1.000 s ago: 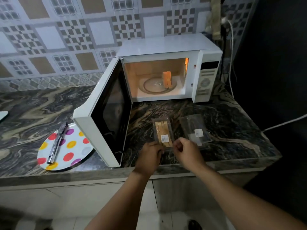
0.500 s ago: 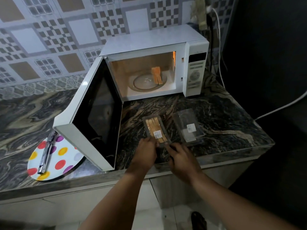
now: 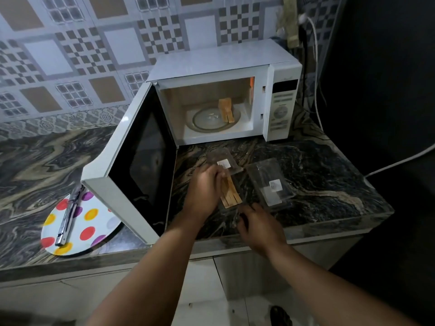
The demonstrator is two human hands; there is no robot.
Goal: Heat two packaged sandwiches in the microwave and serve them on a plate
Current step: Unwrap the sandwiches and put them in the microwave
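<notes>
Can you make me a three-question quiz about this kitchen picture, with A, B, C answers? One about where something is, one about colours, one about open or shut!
1. Where is the sandwich that is already out of its pack?
A. On the spotted plate
B. On the glass tray inside the microwave
C. On top of the microwave

2. What lies on the spotted plate?
A. Metal tongs
B. A sandwich
C. A cup

3. How is the microwave door?
A. Shut
C. Taken off
B. Swung wide open

Answers:
1 B: it stands on the tray inside the lit microwave.
2 A: only the tongs lie across the plate.
3 B: the door hangs open to the left, while the left hand pulls the second sandwich from its pack.
</notes>
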